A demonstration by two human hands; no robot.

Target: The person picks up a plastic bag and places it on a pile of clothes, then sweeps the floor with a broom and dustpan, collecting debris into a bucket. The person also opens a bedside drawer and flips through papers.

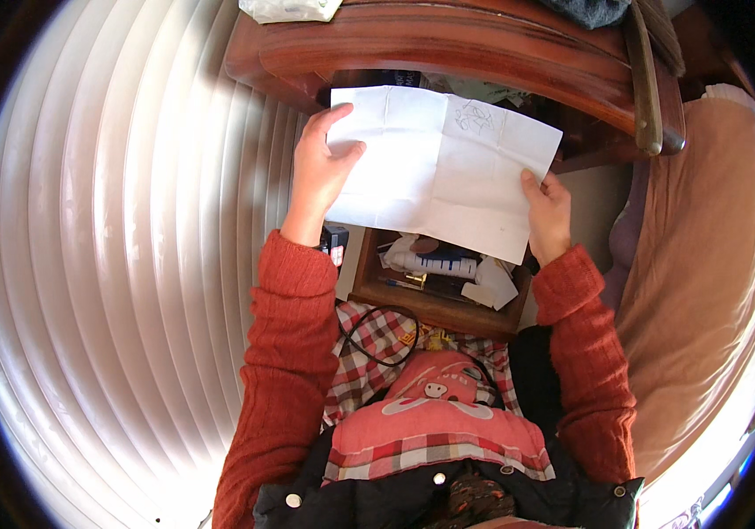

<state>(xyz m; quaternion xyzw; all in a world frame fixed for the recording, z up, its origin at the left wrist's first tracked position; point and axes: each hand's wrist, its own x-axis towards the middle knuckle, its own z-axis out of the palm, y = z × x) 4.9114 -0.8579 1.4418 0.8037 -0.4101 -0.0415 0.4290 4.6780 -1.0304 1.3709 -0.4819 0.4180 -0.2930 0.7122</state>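
Observation:
A creased white sheet of paper (435, 167) is spread out over an open wooden drawer (457, 313). My left hand (320, 172) holds it by the left edge, the thumb over the front and the index finger near the top corner. At the right edge my right hand (549, 212) pinches the sheet, thumb in front and the other fingers partly behind. Fold lines cross the paper, and a small pen scribble shows at its upper right. Inside the drawer lie a white tube (435, 264) and pieces of white paper or card (490, 284); the sheet hides the drawer's far part.
Beyond the sheet stands a reddish-brown wooden table (448, 40) with a shelf space below its top. White ribbed panelling (130, 264) rises on the left. A brown cloth (695, 264) covers something on the right. A dark cord (355, 339) loops over the checked fabric before me.

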